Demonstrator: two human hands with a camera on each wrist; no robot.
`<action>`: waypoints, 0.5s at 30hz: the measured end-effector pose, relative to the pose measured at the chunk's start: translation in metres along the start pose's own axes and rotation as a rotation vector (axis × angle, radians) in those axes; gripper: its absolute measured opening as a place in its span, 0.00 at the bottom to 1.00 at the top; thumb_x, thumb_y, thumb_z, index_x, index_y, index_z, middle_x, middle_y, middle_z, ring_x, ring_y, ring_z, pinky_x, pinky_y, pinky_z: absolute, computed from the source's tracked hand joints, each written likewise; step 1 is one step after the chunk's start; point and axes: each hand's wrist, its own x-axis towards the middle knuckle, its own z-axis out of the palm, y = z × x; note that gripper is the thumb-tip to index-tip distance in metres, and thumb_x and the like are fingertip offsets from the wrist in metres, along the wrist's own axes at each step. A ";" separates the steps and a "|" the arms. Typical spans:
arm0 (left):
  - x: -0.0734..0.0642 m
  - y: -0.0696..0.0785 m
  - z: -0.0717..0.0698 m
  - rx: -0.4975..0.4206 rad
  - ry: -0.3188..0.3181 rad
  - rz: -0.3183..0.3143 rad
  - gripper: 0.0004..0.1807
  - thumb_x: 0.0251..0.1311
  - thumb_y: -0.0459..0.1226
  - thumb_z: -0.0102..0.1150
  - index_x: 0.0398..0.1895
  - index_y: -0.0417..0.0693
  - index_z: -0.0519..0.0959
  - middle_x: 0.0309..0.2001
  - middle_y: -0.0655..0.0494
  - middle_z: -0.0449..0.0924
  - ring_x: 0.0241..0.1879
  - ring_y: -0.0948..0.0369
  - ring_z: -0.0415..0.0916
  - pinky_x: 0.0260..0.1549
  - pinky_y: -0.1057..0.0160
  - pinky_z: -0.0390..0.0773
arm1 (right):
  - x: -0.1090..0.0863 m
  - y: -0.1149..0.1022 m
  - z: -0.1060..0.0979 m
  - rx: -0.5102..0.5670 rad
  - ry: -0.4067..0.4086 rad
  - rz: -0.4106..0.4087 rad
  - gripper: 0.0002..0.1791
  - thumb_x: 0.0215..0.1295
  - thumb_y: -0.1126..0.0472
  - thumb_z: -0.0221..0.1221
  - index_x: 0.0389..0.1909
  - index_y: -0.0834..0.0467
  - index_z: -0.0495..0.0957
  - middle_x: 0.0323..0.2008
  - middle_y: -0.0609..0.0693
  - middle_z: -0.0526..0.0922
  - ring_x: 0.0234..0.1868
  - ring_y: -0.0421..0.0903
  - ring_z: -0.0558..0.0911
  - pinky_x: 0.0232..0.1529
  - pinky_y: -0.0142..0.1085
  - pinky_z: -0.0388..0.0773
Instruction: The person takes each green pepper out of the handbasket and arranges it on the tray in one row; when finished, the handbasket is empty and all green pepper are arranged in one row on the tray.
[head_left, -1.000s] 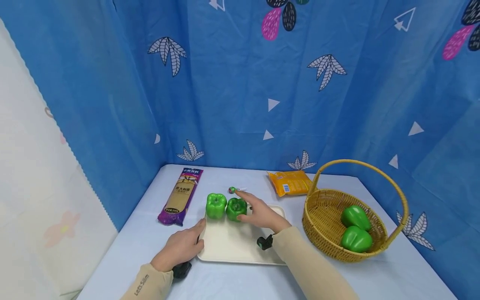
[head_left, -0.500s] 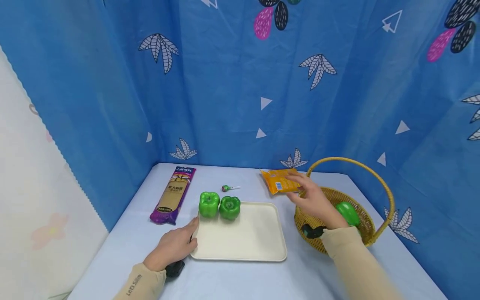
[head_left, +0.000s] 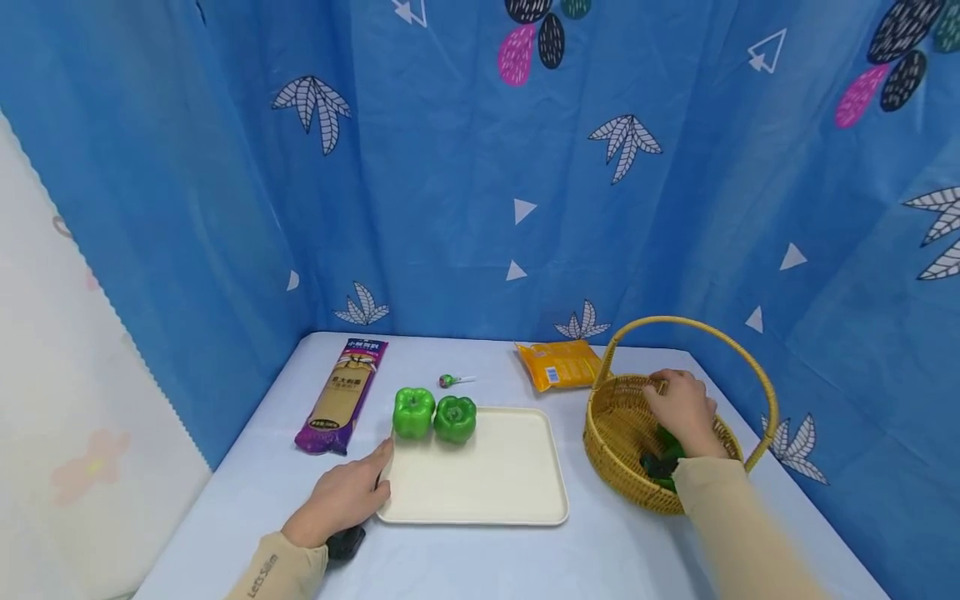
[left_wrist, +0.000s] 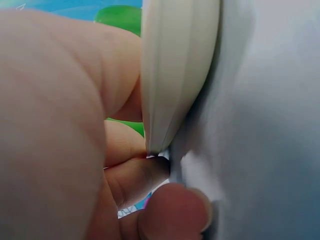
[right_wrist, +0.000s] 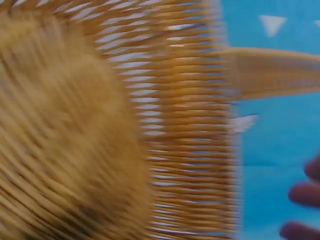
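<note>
1. While the left hand (head_left: 345, 496) holds the left edge of the cream tray (head_left: 480, 487), its thumb lies over the rim and other fingers lie outside it, pinching the edge.
2. The right hand (head_left: 682, 408) hangs over the inside of the wicker basket (head_left: 626, 479) on the right; its fingers are spread with gaps between them, and whether they touch anything I cannot tell.
3. Green peppers (head_left: 675, 451) sit in the basket under the right wrist, mostly hidden.
4. The left pepper (head_left: 413, 413) and right pepper (head_left: 455, 419) stand side by side at the tray's far left corner.
5. On the surface (head_left: 480, 571), a lollipop (head_left: 456, 381) lies beyond the tray, an orange packet (head_left: 558, 364) far right, and a purple packet (head_left: 342, 396) far left.
</note>
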 end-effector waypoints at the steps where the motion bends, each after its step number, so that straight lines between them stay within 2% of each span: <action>1: -0.001 0.000 0.001 -0.005 -0.003 -0.002 0.38 0.67 0.43 0.58 0.79 0.42 0.63 0.75 0.49 0.68 0.54 0.54 0.83 0.49 0.45 0.83 | -0.001 0.004 0.008 -0.026 -0.015 0.047 0.23 0.74 0.53 0.53 0.60 0.65 0.79 0.62 0.73 0.72 0.58 0.76 0.70 0.50 0.75 0.61; 4: -0.002 0.002 0.003 -0.009 -0.003 0.007 0.38 0.67 0.42 0.58 0.78 0.41 0.63 0.75 0.49 0.68 0.47 0.58 0.82 0.46 0.46 0.84 | -0.005 0.011 0.023 -0.076 -0.056 0.146 0.27 0.74 0.52 0.53 0.64 0.67 0.75 0.62 0.76 0.69 0.62 0.79 0.63 0.53 0.78 0.53; 7: -0.002 0.003 0.001 0.004 0.013 0.012 0.37 0.67 0.42 0.58 0.79 0.42 0.63 0.75 0.49 0.68 0.43 0.61 0.80 0.43 0.47 0.84 | -0.005 0.012 0.025 -0.088 -0.097 0.203 0.32 0.73 0.51 0.53 0.69 0.70 0.69 0.65 0.79 0.63 0.66 0.81 0.56 0.56 0.78 0.48; 12: 0.000 0.001 -0.003 0.021 0.025 0.010 0.37 0.67 0.42 0.57 0.79 0.41 0.62 0.75 0.48 0.68 0.44 0.60 0.81 0.42 0.48 0.84 | -0.001 0.010 0.029 -0.080 -0.163 0.264 0.39 0.73 0.51 0.54 0.75 0.71 0.59 0.70 0.83 0.52 0.72 0.83 0.46 0.61 0.81 0.43; 15: 0.000 0.000 -0.003 0.022 0.019 0.015 0.37 0.68 0.42 0.56 0.79 0.41 0.62 0.76 0.48 0.67 0.46 0.59 0.81 0.44 0.47 0.84 | 0.000 0.009 0.032 -0.079 -0.189 0.284 0.40 0.73 0.53 0.55 0.76 0.71 0.56 0.71 0.84 0.47 0.73 0.82 0.41 0.62 0.80 0.42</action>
